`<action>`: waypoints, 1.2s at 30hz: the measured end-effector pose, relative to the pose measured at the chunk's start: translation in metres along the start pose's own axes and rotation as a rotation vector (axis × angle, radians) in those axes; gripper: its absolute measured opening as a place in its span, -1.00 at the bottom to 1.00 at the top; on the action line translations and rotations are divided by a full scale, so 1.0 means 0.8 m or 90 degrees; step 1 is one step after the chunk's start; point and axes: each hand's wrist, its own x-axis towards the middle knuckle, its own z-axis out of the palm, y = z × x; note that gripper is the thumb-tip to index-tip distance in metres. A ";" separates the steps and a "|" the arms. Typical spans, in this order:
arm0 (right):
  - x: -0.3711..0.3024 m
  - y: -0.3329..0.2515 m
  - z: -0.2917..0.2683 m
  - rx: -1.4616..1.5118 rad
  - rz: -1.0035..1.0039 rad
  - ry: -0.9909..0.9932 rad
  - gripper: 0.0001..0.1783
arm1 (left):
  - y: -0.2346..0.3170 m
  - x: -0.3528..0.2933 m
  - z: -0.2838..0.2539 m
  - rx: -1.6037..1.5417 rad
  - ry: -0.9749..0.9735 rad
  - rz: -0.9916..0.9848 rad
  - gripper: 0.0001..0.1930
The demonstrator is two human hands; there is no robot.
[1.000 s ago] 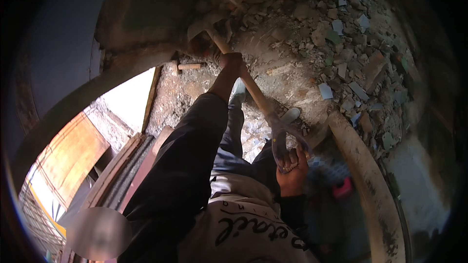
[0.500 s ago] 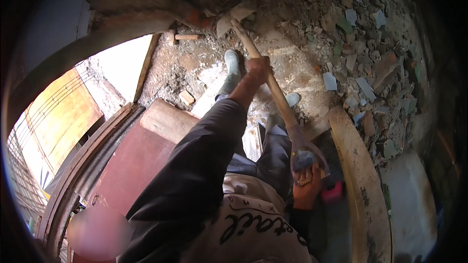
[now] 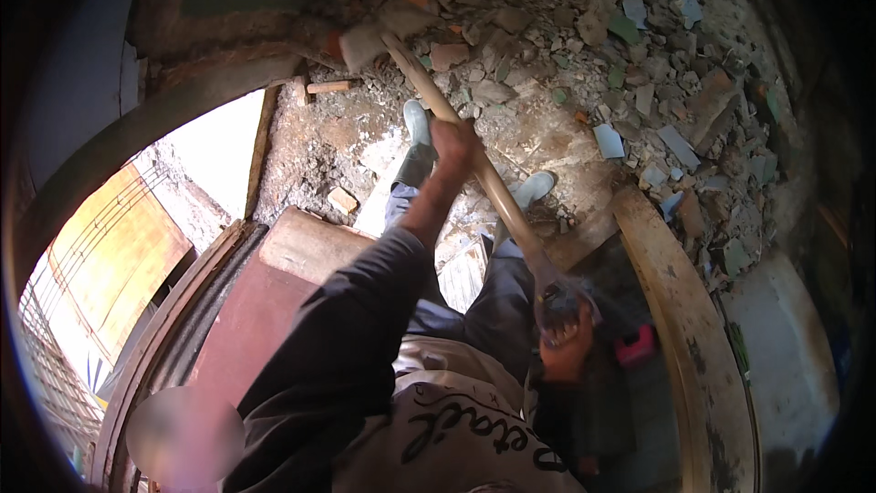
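A long-handled shovel crosses the middle, its wooden shaft (image 3: pixel 502 194) running from beside my body toward the far left. My left hand (image 3: pixel 453 144) is closed around the shaft about halfway along. At the near end, my right hand (image 3: pixel 566 347) grips the shovel's loop-shaped handle (image 3: pixel 547 297), which is smeared by motion. The pale shovel blade (image 3: pixel 363 47) is at the far end, low against the ground and rubble, partly blurred. Between the blade and me stand my pale boots (image 3: pixel 417 123), one on either side of the shaft.
Broken rubble (image 3: pixel 584 23) with tile pieces spreads far and right. A hammer-like wooden tool (image 3: pixel 328 87) and a small block (image 3: pixel 342 199) lie left. A reddish-brown panel (image 3: pixel 251 319) stands near left, a curved-looking board (image 3: pixel 671 310) at right, a pink container (image 3: pixel 636 347) beside it.
The shovel blade has slid farther left and away, and my left hand has gone left with the shaft. My right hand has shifted only slightly. The view has also shifted a little.
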 end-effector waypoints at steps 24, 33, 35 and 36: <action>-0.085 0.088 -0.051 -0.059 0.045 0.315 -0.69 | -0.153 -0.037 0.040 0.322 -0.038 -0.009 -0.51; 0.008 0.075 0.019 0.089 0.193 0.261 -0.81 | -0.052 0.012 0.004 0.362 0.107 0.110 -0.56; 0.058 0.103 0.088 0.078 0.183 0.222 -0.84 | -0.044 0.126 -0.047 0.469 0.127 0.238 -0.61; 0.086 0.127 0.105 0.203 0.287 0.099 -0.83 | -0.034 0.184 -0.090 0.548 0.122 0.372 -0.62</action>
